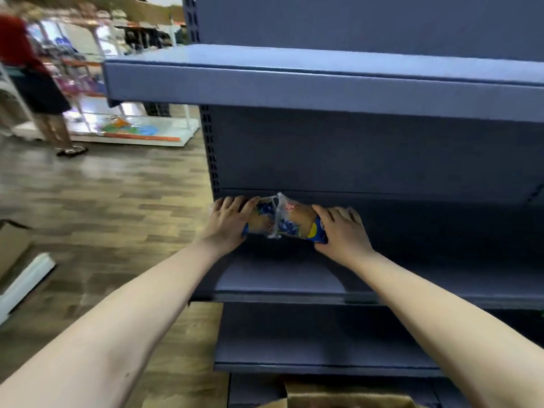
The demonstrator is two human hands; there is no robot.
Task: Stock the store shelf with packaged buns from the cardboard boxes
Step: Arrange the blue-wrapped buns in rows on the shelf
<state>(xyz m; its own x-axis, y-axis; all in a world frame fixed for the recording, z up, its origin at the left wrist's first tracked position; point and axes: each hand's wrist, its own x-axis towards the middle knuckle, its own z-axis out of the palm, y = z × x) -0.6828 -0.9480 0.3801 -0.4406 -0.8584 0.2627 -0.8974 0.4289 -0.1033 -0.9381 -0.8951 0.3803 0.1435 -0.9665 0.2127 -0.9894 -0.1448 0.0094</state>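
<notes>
Two clear-wrapped bun packs with blue printing lie side by side at the back left of the grey middle shelf (282, 278). My left hand (228, 223) grips the left bun pack (260, 220), fingers curled over its far end. My right hand (341, 229) grips the right bun pack (297, 220) the same way, covering its right end. Both packs touch each other in the middle. A cardboard box (347, 400) shows at the bottom edge, below the shelves.
A grey shelf (294, 83) juts out above my hands, and a lower shelf (309, 357) sits beneath. Wood-look floor lies to the left. A person in a red top (26, 69) stands by a white display rack at the far left. Cardboard and a white board (23, 278) lie at left.
</notes>
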